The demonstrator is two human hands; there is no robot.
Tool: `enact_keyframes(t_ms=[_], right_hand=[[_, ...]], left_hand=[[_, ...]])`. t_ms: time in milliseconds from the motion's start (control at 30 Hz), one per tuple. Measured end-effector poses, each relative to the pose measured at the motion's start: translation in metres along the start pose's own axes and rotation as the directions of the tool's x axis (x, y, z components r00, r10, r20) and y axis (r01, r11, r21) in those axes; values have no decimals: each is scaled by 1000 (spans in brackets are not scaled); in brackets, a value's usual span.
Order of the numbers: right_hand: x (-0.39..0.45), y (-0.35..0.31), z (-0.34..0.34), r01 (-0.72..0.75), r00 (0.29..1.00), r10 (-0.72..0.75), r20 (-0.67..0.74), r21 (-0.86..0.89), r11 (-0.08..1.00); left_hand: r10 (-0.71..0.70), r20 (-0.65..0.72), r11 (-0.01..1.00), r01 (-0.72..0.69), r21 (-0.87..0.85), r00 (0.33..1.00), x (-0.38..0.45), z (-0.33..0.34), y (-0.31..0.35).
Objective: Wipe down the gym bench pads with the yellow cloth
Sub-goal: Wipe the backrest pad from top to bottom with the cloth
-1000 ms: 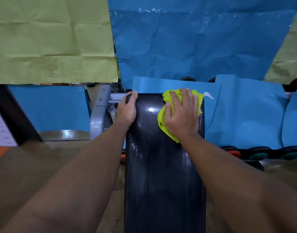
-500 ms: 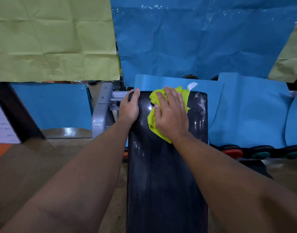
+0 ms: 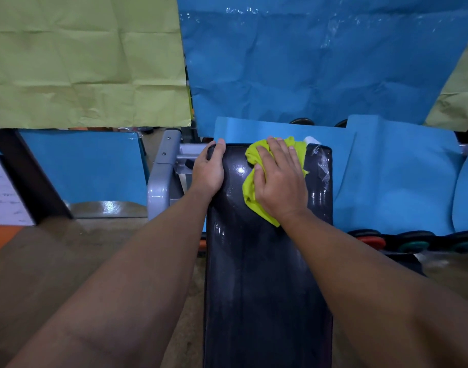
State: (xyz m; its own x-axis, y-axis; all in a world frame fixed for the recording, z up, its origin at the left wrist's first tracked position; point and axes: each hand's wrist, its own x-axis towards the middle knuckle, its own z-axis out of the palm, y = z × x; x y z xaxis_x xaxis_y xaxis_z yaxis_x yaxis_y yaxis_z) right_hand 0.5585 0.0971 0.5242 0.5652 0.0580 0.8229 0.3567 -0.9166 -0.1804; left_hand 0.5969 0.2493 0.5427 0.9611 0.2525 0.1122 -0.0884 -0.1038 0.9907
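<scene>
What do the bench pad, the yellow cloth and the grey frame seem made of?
The bench pad looks like vinyl or leatherette: glossy, reflective. The yellow cloth: soft matte fabric, bunched in folds. The grey frame: likely painted metal, sheen, bolts.

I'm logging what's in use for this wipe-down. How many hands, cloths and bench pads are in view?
2 hands: left hand, right hand
1 yellow cloth
1 bench pad
Total: 4
</scene>
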Motion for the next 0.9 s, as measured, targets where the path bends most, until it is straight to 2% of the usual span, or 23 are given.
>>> enact_keyframes(t_ms=[100,300,433,633,700,800,900], right_hand=[[13,-10,7,-96,995,96,-17,-16,995],[0,-7,3,7,1000,-7,2,23,1000],[16,-7,4,-102,995,102,-19,-12,995],[-7,-15,1,90,993,-93,70,56,994],[-1,-8,1,66,996,-68,52,33,997],[12,-20,6,-52,998,51,34,15,999],[0,-43,10,20,996,-26,88,65,998]], left_hand=[[10,-1,1000,-10,-3,1000,0,1,-2],[4,-14,1000,-4,11,1000,5,2,-5],[10,-11,1000,-10,-1,1000,8,1,-11],[14,5,1000,-14,12,1000,11,-1,-11],[28,21,999,-28,15,999,12,-3,-13],[7,78,1000,-5,-22,997,11,-6,-10],[-60,129,995,69,-72,990,35,-11,-27]])
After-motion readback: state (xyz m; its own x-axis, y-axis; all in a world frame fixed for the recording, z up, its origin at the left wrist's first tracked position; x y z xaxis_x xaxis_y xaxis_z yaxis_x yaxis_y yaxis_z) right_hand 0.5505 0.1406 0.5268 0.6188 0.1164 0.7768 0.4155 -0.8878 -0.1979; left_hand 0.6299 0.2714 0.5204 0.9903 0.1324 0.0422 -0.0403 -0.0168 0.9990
